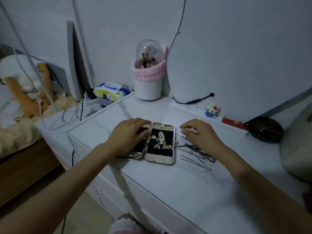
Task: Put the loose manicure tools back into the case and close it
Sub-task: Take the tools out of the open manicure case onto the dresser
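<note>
View from head cam, looking down at a white dresser top (168, 183) in dim light. An open manicure case (152, 143) lies flat near the middle, its two halves spread side by side like a book. The right half (160, 144) shows a dark lining w/ silver holder clips & a patterned metallic border. The left half (135, 153) is mostly covered by the left hand.

Left hand (128, 134) rests palm-down on the case's left half, fingers fairly straight & close together, tips reaching the hinge line between the halves. It presses or steadies the case; fingers not curled round anything.

Right hand (200, 134) is just right of the case, palm down, fingers lightly bent. Fingertips (183, 128) touch a thin pale tool, maybe a nail file (179, 133), lying beside the case's right edge. Can't tell whether the fingers pinch it or only rest on it. A ring shows on one finger.

Loose tools (195, 157) lie on the dresser right of the case, near the right wrist: several thin metal picks fanned out & crossing each other, plus a chunkier silver piece, prob. nail clippers (206, 154). None sit in the case's clips as far as visible.

Farther back: a white brush holder w/ clear dome & pink band (148, 78), a wipes pack (109, 91), a small block figure (211, 109), a red item (233, 123), a dark round object (266, 130). A mirror (236, 56) leans on the wall.
</note>
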